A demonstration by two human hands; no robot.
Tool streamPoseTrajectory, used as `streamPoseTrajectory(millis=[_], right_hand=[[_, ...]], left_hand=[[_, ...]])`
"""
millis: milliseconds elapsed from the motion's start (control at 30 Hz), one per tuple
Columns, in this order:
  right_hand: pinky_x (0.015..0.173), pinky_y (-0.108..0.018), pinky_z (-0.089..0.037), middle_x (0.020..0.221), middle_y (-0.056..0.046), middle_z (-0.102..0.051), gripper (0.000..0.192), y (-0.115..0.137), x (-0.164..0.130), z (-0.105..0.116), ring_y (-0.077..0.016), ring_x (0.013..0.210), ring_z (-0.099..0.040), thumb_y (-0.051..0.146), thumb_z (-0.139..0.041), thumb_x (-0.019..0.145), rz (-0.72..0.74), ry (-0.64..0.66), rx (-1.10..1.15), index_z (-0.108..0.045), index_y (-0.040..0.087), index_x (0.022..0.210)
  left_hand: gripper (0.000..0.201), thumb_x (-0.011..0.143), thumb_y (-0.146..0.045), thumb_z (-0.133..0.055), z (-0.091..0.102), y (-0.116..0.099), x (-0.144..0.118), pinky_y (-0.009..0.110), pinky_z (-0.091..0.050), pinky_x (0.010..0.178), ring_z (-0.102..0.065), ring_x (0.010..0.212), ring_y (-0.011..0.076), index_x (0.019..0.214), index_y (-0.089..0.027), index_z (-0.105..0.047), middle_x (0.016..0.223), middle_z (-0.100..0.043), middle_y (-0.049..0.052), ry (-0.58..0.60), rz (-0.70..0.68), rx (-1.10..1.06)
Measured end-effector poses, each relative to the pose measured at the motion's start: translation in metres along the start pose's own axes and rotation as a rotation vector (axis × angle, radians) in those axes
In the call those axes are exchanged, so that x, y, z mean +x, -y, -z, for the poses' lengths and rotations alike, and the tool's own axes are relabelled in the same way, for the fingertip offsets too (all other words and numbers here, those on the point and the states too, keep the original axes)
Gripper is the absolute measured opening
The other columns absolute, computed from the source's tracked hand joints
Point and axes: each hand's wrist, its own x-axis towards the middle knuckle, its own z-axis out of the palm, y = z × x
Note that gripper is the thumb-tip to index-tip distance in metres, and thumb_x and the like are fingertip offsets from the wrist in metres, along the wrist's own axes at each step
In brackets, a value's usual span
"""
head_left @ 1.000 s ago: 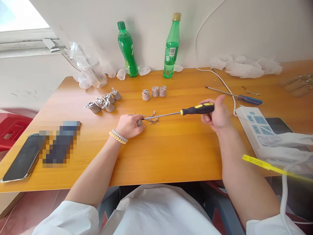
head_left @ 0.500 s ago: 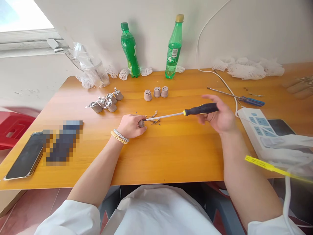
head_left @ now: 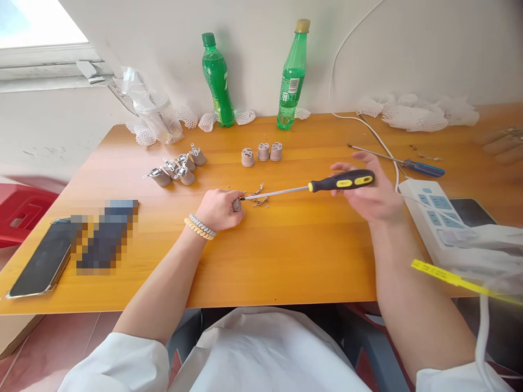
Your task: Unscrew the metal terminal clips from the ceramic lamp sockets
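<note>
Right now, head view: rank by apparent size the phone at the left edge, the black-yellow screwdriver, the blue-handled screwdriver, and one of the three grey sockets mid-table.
1. black-yellow screwdriver, longest
2. phone, broader though; nearer the camera, so its rank against the first is unsure
3. blue-handled screwdriver, farther back
4. grey socket, smallest

Both hands on a screwdriver (head_left: 322, 185) and small socket (head_left: 236, 204), wooden table (head_left: 286, 250).

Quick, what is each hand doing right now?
Left hand: closed on a small grey part, resting on the table.
Right hand: fingers loosely around the handle of the screwdriver, whose tip meets that part.
</note>
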Motion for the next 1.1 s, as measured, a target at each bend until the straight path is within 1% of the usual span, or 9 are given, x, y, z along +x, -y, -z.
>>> streamPoseTrajectory(millis=[133,300,433,500,600,700,767,867,1100], right_hand=[[0.032,-0.025,-0.025,0.041,0.005,-0.041,0.036,0.0006,-0.0009,-0.0014,-0.0084,0.03,-0.031,0.057,-0.056,0.081,-0.05,-0.091,-0.135,-0.062,0.021,0.081],[0.044,-0.03,-0.042,0.07,0.001,-0.063,0.044,0.0023,-0.0005,-0.0039,-0.0146,0.051,-0.053,0.046,-0.078,0.06,0.035,-0.011,-0.049,-0.06,0.028,0.095],[0.031,-0.026,-0.024,0.043,0.003,-0.044,0.045,0.0021,0.0,-0.0023,-0.0097,0.031,-0.032,0.068,-0.05,0.079,-0.078,-0.084,-0.117,-0.063,0.024,0.08],[0.036,-0.027,-0.034,0.055,0.002,-0.054,0.033,0.0022,-0.0001,-0.0012,-0.0103,0.038,-0.043,0.056,-0.069,0.071,-0.019,-0.091,-0.126,-0.063,0.026,0.082],[0.047,-0.03,-0.047,0.087,-0.001,-0.067,0.046,0.0019,0.0002,0.0001,-0.0165,0.061,-0.06,0.046,-0.078,0.061,-0.003,0.002,-0.072,-0.061,0.031,0.1],[0.034,-0.026,-0.037,0.066,-0.001,-0.061,0.033,0.0,0.0013,0.0017,-0.0113,0.042,-0.049,0.056,-0.06,0.077,-0.066,-0.079,-0.097,-0.062,0.025,0.089],[0.036,-0.025,-0.042,0.068,0.0,-0.062,0.027,-0.0009,0.0015,0.0023,-0.0107,0.046,-0.052,0.044,-0.07,0.073,-0.025,-0.091,-0.1,-0.062,0.025,0.089],[0.054,-0.036,-0.058,0.098,-0.003,-0.069,0.06,0.0005,0.0003,0.0,-0.0227,0.081,-0.068,0.037,-0.078,0.061,-0.046,0.057,0.003,-0.053,0.03,0.116],[0.04,-0.039,-0.054,0.056,0.0,-0.061,0.021,0.0069,-0.0037,-0.0062,-0.0225,0.046,-0.063,0.035,-0.076,0.064,0.019,-0.196,-0.006,-0.061,0.024,0.074]], left_hand=[[0.039,0.066,-0.03,-0.051,0.0038,-0.0018,0.0002,0.03,-0.041,0.056,-0.056,0.054,0.0191,0.096,-0.013,-0.07,0.058,-0.061,0.003,0.027,0.031,-0.04],[0.039,0.066,-0.029,-0.051,0.0049,-0.0018,0.0006,0.029,-0.04,0.055,-0.053,0.051,0.0177,0.098,-0.015,-0.07,0.053,-0.056,0.001,0.024,0.042,-0.066],[0.036,0.065,-0.028,-0.051,0.0014,0.001,0.0005,0.03,-0.038,0.054,-0.052,0.051,0.0181,0.092,-0.017,-0.071,0.054,-0.057,0.002,0.011,0.014,-0.031],[0.036,0.064,-0.028,-0.051,0.0006,0.0015,0.0003,0.029,-0.037,0.053,-0.052,0.051,0.0179,0.092,-0.017,-0.072,0.053,-0.057,0.002,0.01,0.014,-0.025],[0.038,0.064,-0.028,-0.051,0.0008,0.001,0.0001,0.029,-0.037,0.052,-0.052,0.05,0.0177,0.094,-0.017,-0.072,0.052,-0.056,0.002,0.015,0.017,-0.027],[0.038,0.064,-0.027,-0.05,0.0013,0.0,0.0002,0.029,-0.038,0.053,-0.053,0.051,0.0179,0.094,-0.018,-0.072,0.053,-0.057,0.002,0.025,0.002,-0.02],[0.037,0.065,-0.027,-0.05,0.0017,-0.0009,0.0004,0.029,-0.038,0.053,-0.053,0.051,0.0178,0.093,-0.018,-0.072,0.053,-0.058,0.002,0.034,-0.003,-0.017],[0.036,0.065,-0.027,-0.05,0.0025,-0.0029,0.0007,0.029,-0.038,0.053,-0.052,0.051,0.0172,0.092,-0.017,-0.072,0.053,-0.058,0.002,0.039,-0.011,-0.014],[0.027,0.064,-0.027,-0.051,0.0046,-0.0063,0.0009,0.028,-0.037,0.051,-0.045,0.047,0.0142,0.082,-0.017,-0.069,0.049,-0.051,-0.001,-0.001,-0.008,-0.12]])
